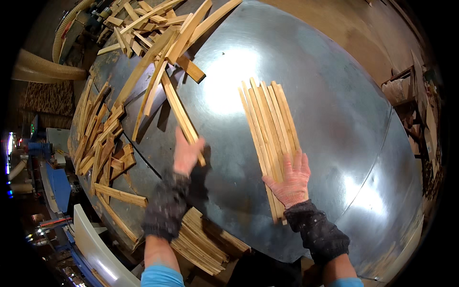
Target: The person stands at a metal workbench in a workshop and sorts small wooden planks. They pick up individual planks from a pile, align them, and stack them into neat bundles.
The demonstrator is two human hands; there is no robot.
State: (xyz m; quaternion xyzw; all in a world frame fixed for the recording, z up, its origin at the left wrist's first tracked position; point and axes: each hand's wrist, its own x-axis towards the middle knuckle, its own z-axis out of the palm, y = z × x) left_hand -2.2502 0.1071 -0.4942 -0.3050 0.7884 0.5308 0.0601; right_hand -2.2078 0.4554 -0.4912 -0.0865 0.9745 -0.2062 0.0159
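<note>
My left hand is closed around a long, narrow wooden strip, which slants away toward the loose wood at the far left. Its near end pokes out just past my fingers. To the right, several similar strips lie side by side on the shiny metal table, their far ends slightly uneven. My right hand rests flat across the near part of this row, fingers stretched out and thumb spread to the left. Dark sleeve covers sit on both forearms.
A jumbled heap of wood pieces covers the table's far left. Shorter offcuts pile along the left edge. Below the near edge lies a stack of strips. A ribbed hose and machinery stand beyond the left side.
</note>
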